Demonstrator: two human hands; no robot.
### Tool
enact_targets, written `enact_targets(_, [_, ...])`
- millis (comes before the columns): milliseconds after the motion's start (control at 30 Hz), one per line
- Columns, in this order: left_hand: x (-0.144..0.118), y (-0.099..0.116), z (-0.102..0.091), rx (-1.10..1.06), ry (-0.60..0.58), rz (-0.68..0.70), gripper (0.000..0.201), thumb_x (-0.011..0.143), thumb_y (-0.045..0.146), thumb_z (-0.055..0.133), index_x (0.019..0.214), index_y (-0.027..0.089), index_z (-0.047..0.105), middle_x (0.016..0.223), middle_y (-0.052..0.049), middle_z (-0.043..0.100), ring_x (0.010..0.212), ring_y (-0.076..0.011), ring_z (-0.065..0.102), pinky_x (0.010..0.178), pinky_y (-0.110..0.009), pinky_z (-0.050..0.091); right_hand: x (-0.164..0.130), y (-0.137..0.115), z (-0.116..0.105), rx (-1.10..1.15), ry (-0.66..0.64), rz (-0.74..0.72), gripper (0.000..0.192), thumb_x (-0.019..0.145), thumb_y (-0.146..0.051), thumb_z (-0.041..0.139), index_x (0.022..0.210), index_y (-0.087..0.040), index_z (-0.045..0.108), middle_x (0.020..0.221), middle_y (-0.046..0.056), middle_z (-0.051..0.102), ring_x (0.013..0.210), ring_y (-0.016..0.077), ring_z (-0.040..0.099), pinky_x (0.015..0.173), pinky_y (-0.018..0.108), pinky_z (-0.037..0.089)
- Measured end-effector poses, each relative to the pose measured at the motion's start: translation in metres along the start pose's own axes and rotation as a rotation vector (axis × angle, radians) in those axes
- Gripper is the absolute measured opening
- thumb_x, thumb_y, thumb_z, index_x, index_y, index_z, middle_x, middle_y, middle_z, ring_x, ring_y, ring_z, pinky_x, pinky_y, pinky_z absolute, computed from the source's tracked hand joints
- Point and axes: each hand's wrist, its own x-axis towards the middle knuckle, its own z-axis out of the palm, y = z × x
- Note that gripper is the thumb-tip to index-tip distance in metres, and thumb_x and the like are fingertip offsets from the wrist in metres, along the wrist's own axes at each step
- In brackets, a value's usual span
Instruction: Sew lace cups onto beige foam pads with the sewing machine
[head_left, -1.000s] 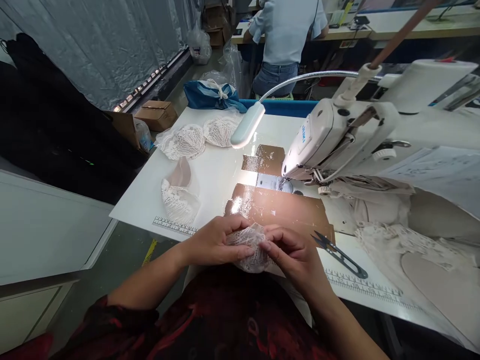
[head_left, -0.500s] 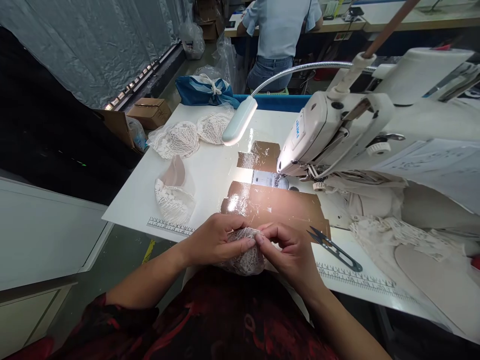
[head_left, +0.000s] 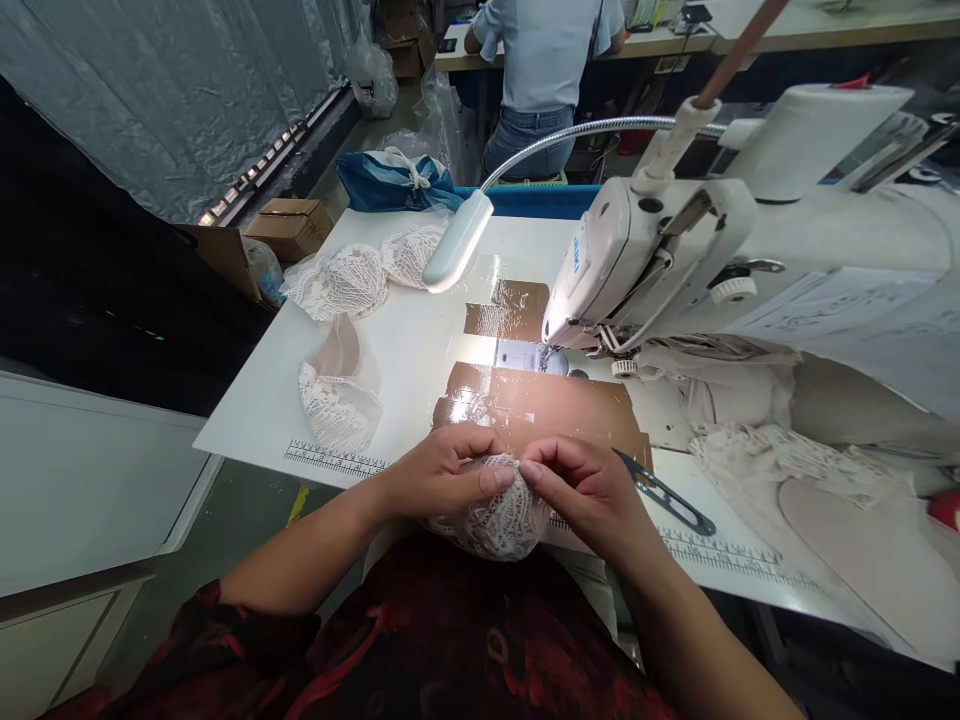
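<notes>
A white lace bra cup [head_left: 499, 515] hangs between my hands at the table's front edge, its rounded side towards me. My left hand [head_left: 457, 475] pinches its upper edge between thumb and fingers. On the same edge, just to the right, my right hand [head_left: 574, 490] pinches with thumb and forefinger. Beyond my hands lies brown taped cardboard [head_left: 540, 405] in front of the sewing machine [head_left: 600, 265]. Thread snips [head_left: 667, 495] rest right of my right hand, partly behind it. Another lace cup with a beige lining [head_left: 339, 385] lies to the left.
More lace cups [head_left: 349, 280] lie at the table's back left, near a blue cloth bag [head_left: 397, 182]. A lamp [head_left: 459, 240] on a bendy arm overhangs the middle. Beige and lace pieces [head_left: 817, 500] cover the right side. A person [head_left: 541, 75] sits at another table beyond.
My hands have moved slightly apart along the cup's edge, and more of the lace front shows between and below them. The whole view has shifted a little.
</notes>
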Motion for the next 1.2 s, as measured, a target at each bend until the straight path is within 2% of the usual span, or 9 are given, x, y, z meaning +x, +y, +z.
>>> enact_targets(167, [0.008,0.005,-0.006,-0.207,-0.102,-0.085,0.025,0.078,0.032,0.07,0.088,0.013,0.06,0.077,0.0,0.054,0.068,-0.0094,0.049,0.062,-0.02,0.039,-0.003,-0.001,-0.007,0.002,0.029,-0.009,0.023,0.086,-0.039,0.058,0.072,-0.02,0.06,0.063,-0.002,0.054,0.057,0.0112,0.046,0.053,0.023,0.037])
enact_targets(467, [0.023,-0.008,0.006,-0.576,0.156,-0.27,0.037,0.068,0.038,0.077,0.068,0.013,0.049,0.058,0.004,0.049,0.048,-0.0057,0.044,0.047,-0.018,0.033,0.008,0.009,-0.017,0.005,0.034,0.019,0.024,0.084,-0.042,0.06,0.081,-0.02,0.065,0.072,0.001,0.062,0.064,0.0139,0.054,0.058,0.026,0.043])
enact_targets(567, [0.018,0.008,-0.02,-0.312,0.377,-0.149,0.034,0.074,0.041,0.07,0.07,0.014,0.05,0.059,0.003,0.049,0.05,-0.007,0.045,0.047,-0.019,0.033,0.006,0.01,-0.032,-0.019,0.164,0.065,0.024,0.083,-0.043,0.061,0.089,-0.02,0.066,0.082,0.003,0.067,0.073,0.0168,0.06,0.064,0.028,0.046])
enact_targets(700, [0.033,0.024,-0.046,0.572,0.665,0.191,0.026,0.085,0.03,0.056,0.064,0.015,0.05,0.058,0.003,0.045,0.054,-0.0086,0.041,0.052,-0.021,0.033,0.005,0.004,-0.052,-0.229,0.253,0.078,0.022,0.085,-0.041,0.055,0.084,-0.021,0.065,0.078,0.002,0.066,0.072,0.0167,0.059,0.062,0.028,0.043])
enact_targets(767, [0.057,0.018,-0.04,1.032,0.568,0.3,0.025,0.086,0.023,0.05,0.062,0.016,0.051,0.06,0.0,0.049,0.059,-0.0123,0.045,0.057,-0.025,0.037,0.011,0.001,-0.059,-0.365,0.216,0.062,0.021,0.087,-0.038,0.052,0.088,-0.022,0.066,0.083,0.001,0.068,0.072,0.0166,0.06,0.062,0.028,0.043])
enact_targets(833, [0.084,0.003,-0.022,1.376,0.352,0.255,0.02,0.085,0.016,0.046,0.067,0.014,0.055,0.069,-0.006,0.057,0.068,-0.0171,0.052,0.062,-0.029,0.041,0.021,-0.001,-0.062,-0.489,0.164,0.05,0.021,0.088,-0.034,0.049,0.094,-0.024,0.067,0.089,0.001,0.07,0.075,0.0172,0.061,0.065,0.028,0.043])
enact_targets(933, [0.109,-0.019,0.012,1.433,0.21,0.224,0.019,0.081,0.009,0.047,0.067,0.013,0.059,0.063,-0.008,0.058,0.062,-0.0189,0.053,0.057,-0.031,0.04,0.037,0.003,-0.06,-0.638,0.108,0.043,0.024,0.088,-0.026,0.045,0.098,-0.024,0.067,0.093,0.002,0.072,0.084,0.0198,0.062,0.07,0.03,0.043])
enact_targets(1033, [0.106,-0.022,0.03,1.416,0.127,0.208,0.021,0.086,0.014,0.045,0.074,0.011,0.062,0.069,-0.011,0.061,0.066,-0.0222,0.054,0.059,-0.034,0.042,0.046,0.014,-0.053,-0.722,0.062,-0.007,0.03,0.089,-0.018,0.04,0.098,-0.022,0.068,0.098,0.004,0.07,0.092,0.0205,0.06,0.075,0.03,0.042])
enact_targets(1200, [0.085,-0.003,0.008,1.222,0.019,0.193,0.028,0.092,0.024,0.044,0.074,0.015,0.063,0.072,-0.006,0.063,0.07,-0.0177,0.058,0.068,-0.031,0.047,0.046,0.029,-0.043,-0.926,0.002,-0.043,0.029,0.091,-0.015,0.038,0.087,-0.018,0.067,0.088,0.006,0.064,0.079,0.0171,0.055,0.067,0.028,0.037])
